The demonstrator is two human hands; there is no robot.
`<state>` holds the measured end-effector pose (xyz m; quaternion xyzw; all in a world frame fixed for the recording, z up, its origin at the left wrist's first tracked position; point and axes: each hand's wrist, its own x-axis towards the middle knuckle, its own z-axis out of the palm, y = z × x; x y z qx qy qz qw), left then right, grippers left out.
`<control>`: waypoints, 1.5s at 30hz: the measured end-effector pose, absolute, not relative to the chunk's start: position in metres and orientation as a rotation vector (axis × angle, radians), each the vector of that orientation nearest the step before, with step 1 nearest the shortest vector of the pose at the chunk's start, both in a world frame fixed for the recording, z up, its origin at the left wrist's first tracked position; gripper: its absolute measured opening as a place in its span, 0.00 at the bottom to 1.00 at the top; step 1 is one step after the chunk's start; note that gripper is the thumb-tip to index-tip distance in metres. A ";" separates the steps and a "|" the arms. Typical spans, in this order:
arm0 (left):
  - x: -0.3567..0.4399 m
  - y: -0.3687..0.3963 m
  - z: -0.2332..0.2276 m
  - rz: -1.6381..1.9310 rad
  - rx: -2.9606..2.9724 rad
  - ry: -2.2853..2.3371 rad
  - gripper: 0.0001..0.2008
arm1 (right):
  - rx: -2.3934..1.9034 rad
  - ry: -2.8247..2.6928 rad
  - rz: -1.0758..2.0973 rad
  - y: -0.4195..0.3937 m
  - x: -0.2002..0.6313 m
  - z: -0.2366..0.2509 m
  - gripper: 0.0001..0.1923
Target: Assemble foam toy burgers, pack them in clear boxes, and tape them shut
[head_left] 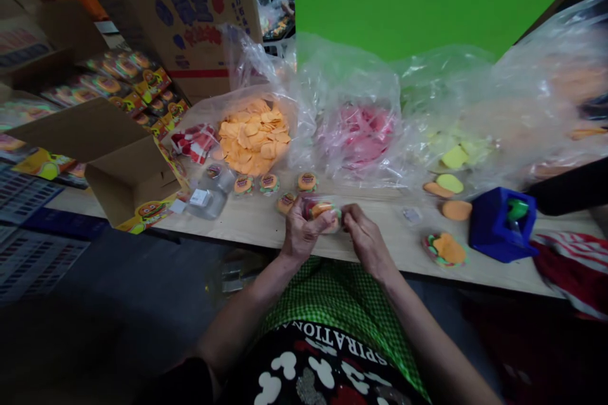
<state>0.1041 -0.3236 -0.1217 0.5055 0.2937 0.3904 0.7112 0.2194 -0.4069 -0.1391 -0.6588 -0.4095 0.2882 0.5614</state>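
Observation:
My left hand point(300, 232) and my right hand point(363, 237) meet at the near edge of a wooden table point(266, 224). Together they hold a small toy burger in a clear wrapper point(324, 212), the left from the left side and the right pinching its right end. Several finished toy burgers point(268, 183) lie in a row just behind my hands. An unwrapped stacked burger point(445, 249) lies to the right of my right hand.
Clear plastic bags hold orange pieces point(254, 134), pink pieces point(361, 133) and yellow pieces point(456, 155). A blue tape dispenser point(501, 224) stands at right. An open cardboard box point(126, 180) and printed packs point(118, 85) are at left. Loose orange discs point(456, 209) lie nearby.

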 end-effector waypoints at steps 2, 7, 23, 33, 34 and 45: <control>0.102 -0.329 -0.123 0.793 1.287 0.635 0.20 | -1.575 -0.883 0.642 -0.399 0.224 -0.132 0.17; 0.100 -0.344 -0.116 0.739 1.492 0.583 0.18 | -1.672 -0.747 0.544 -0.384 0.227 -0.124 0.17; 0.097 -0.323 -0.111 0.803 1.534 0.692 0.08 | -1.942 -1.027 0.247 -0.390 0.222 -0.114 0.17; 0.096 -0.345 -0.138 0.864 1.223 0.839 0.11 | -1.744 -0.627 0.384 -0.373 0.236 -0.139 0.15; 0.095 -0.344 -0.137 0.878 1.244 0.858 0.10 | -1.756 -0.621 0.379 -0.372 0.234 -0.137 0.15; 0.103 -0.321 -0.121 0.826 1.474 0.744 0.06 | -1.993 -0.930 0.170 -0.384 0.216 -0.132 0.17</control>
